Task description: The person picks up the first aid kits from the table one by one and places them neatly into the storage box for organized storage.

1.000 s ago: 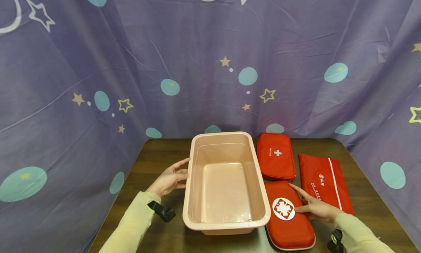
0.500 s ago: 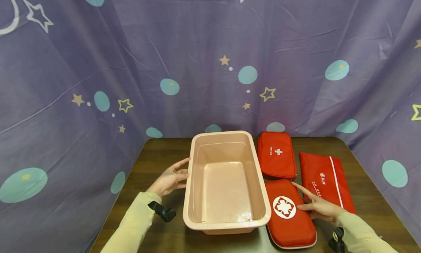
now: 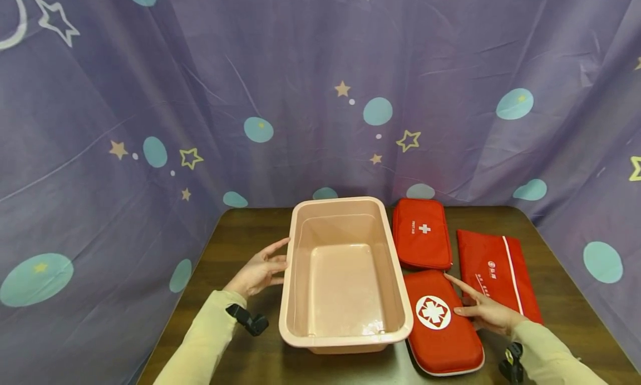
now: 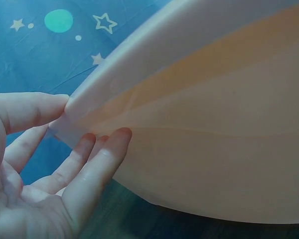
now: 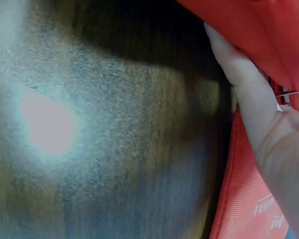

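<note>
A pale pink plastic basin [image 3: 345, 285] stands on the table at centre, with nothing inside. My left hand [image 3: 257, 272] is at its left side; in the left wrist view the spread fingers touch the rim and outer wall. To the right lies a red hard case [image 3: 443, 346] with a white round emblem, its left edge overlapped by the basin rim. My right hand [image 3: 488, 314] rests at the case's right edge, fingers extended, index finger near the far right corner and thumb beside the emblem. In the right wrist view a finger touches the underside of a red edge.
Behind the case lies a red first aid bag [image 3: 423, 246] with a white cross. A flat red pouch [image 3: 493, 274] with a white stripe lies at the right, partly behind my right hand. A patterned purple curtain [image 3: 320, 107] hangs around the dark wooden table [image 3: 250, 226].
My right thumb has drawn slightly away from the white emblem on the hard case. The left hand and the basin hold almost the same place, with a small shift of the head view.
</note>
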The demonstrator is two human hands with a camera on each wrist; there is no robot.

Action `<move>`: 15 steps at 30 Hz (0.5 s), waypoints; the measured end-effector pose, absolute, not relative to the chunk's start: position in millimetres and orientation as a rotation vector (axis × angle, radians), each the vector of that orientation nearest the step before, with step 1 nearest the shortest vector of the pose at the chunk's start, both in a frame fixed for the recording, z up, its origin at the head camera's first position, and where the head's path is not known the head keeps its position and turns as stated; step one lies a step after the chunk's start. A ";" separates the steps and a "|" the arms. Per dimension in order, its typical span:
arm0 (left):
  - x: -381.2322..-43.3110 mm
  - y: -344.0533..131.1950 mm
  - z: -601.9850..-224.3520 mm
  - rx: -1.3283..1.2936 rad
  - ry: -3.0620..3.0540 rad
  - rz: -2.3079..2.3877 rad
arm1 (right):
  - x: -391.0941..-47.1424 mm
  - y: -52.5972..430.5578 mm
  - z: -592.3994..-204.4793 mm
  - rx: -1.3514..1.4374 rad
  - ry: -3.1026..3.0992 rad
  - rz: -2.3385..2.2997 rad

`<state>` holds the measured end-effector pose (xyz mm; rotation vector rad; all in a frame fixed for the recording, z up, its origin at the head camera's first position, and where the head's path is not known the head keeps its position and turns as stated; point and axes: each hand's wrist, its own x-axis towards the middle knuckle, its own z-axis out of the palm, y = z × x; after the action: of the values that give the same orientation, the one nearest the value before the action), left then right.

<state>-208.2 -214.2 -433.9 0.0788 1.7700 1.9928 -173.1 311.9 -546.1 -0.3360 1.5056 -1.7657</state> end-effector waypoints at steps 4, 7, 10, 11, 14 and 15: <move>-208.9 -213.3 -432.2 0.072 1.768 1.998 | -175.3 313.2 -544.3 -0.347 1.501 -1.758; -208.7 -212.9 -431.8 0.068 1.766 1.998 | -175.6 313.7 -543.8 -0.348 1.499 -1.754; -208.4 -213.1 -432.0 0.071 1.764 2.002 | -175.1 313.3 -543.9 -0.340 1.523 -1.747; -208.2 -213.2 -432.2 0.073 1.763 2.004 | -174.7 312.9 -543.9 -0.337 1.533 -1.745; -207.7 -213.4 -432.5 0.078 1.754 2.010 | -173.5 311.5 -544.6 -0.329 1.553 -1.739; -207.6 -213.5 -432.6 0.080 1.752 2.011 | -173.0 311.1 -544.9 -0.325 1.554 -1.739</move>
<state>-207.6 -213.5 -432.6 0.0797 1.7522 2.0111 -173.0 311.1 -544.9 -0.3255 1.5542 -1.7392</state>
